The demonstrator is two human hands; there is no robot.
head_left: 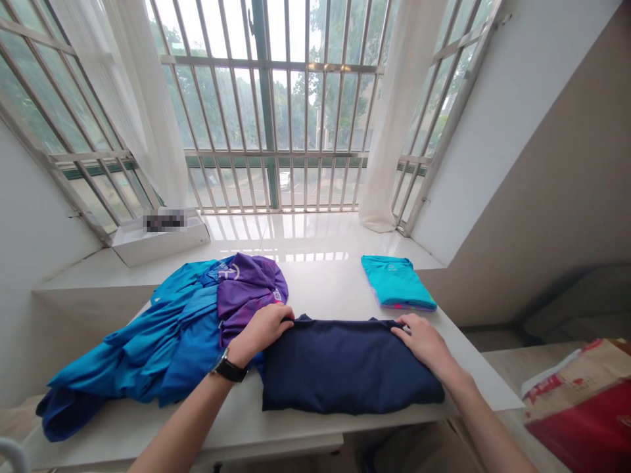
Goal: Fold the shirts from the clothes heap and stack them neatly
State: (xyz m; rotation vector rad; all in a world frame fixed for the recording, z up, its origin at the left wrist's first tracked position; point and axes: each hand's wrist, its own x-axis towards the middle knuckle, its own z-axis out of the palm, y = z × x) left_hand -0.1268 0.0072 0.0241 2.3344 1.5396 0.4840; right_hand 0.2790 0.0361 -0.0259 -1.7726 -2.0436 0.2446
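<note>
A dark navy garment (350, 368), folded into a wide rectangle, lies flat on the white table at its front edge. At its far left corner my left hand (266, 328), with a black watch on the wrist, pinches the cloth between thumb and fingers. My right hand (421, 338) grips the far right end of the same edge. Left of the garment lies a loose, rumpled pile of blue clothes (172, 328), with a purple shirt (254, 282) with white print on top, close to my left hand. Beyond my right hand sits a neatly folded turquoise shirt (397, 279).
The white table (320, 282) meets a windowsill with metal bars (286, 157) and white curtains (389, 118) behind it. A white box (160, 243) stands on the sill at left. Down to the right is a red and tan paper bag (582, 401).
</note>
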